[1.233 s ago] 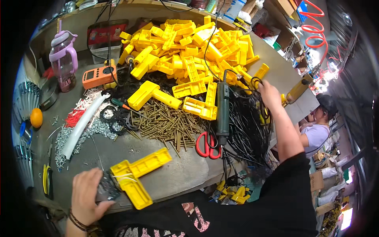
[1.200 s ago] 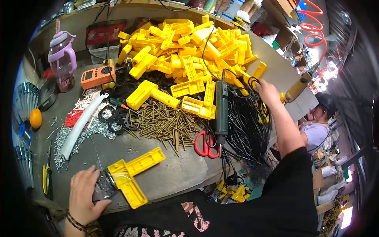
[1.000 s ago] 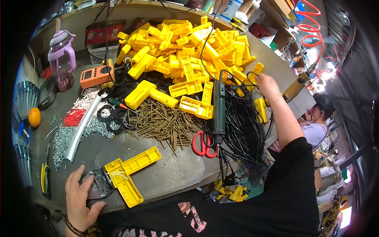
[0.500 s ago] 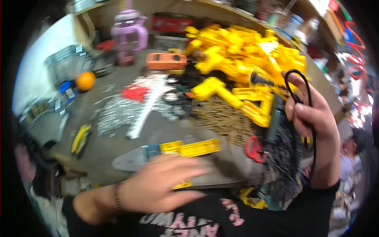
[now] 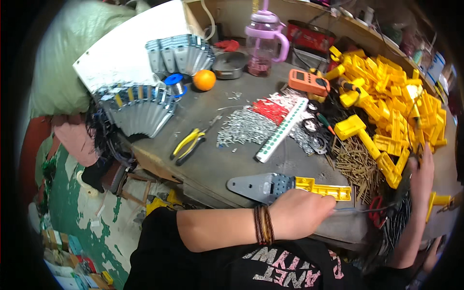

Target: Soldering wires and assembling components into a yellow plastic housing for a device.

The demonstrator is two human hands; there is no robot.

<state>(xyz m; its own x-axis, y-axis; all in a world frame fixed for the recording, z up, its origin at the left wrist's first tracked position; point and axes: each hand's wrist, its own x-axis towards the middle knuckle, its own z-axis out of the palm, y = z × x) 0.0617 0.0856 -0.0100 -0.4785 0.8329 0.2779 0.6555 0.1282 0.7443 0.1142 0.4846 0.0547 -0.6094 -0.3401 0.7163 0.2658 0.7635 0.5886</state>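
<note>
Along the near edge of the tabletop [image 5: 217,165], left hand [image 5: 297,216] over a yellow T-shaped housing [image 5: 338,192], grip curled nearly closed, apparently around a black cord [image 5: 360,209] stretched out rightward. About a second ago, spread by the gray tapered plate [image 5: 253,187]; now over the housing, so, by judgement, cord and housing together at one hand. Plate just inside the front edge, beside the housing. Farther right, near a pile of yellow housings [image 5: 386,101], a blurred right hand [image 5: 422,174]: a loop of cord in its fingers half a second ago, grip now impossible to read. Tight room rightward, with brass screws [image 5: 357,169] near the housing. Open surface beyond the plate, up to a white strip [image 5: 282,130] and silver screws [image 5: 241,129]. Leftward, yellow-and-black pliers [image 5: 186,140] near the tabletop's side edge. Farthest back, orange multimeter [image 5: 309,83], then a lilac-lidded bottle [image 5: 261,46].
</note>
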